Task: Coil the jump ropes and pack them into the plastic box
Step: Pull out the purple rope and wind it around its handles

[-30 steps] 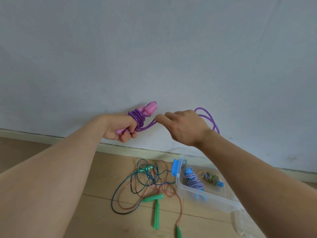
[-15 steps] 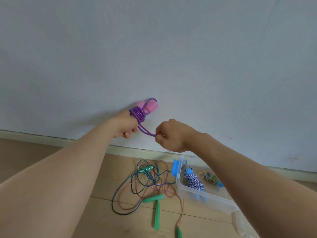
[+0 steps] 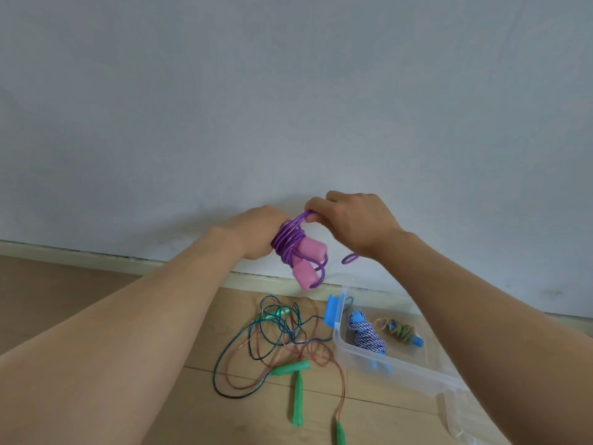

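My left hand (image 3: 256, 231) grips a purple jump rope (image 3: 288, 240) wound around its two pink handles (image 3: 308, 261), which point down and to the right. My right hand (image 3: 356, 224) pinches a purple strand at the top of the coil; a short loop of the rope hangs under my right wrist. Below on the floor stands the clear plastic box (image 3: 401, 364) with a blue latch. Inside it lie a blue-and-white coiled rope (image 3: 367, 335) and a small yellowish coiled rope (image 3: 399, 330).
Loose teal and copper-coloured ropes (image 3: 276, 342) with green handles (image 3: 296, 393) lie tangled on the wooden floor left of the box. A pale wall and its baseboard (image 3: 96, 258) run behind everything.
The pink handles have turned from pointing up to pointing down. My right hand rose from below the coil to its top, and more rope is wound on.
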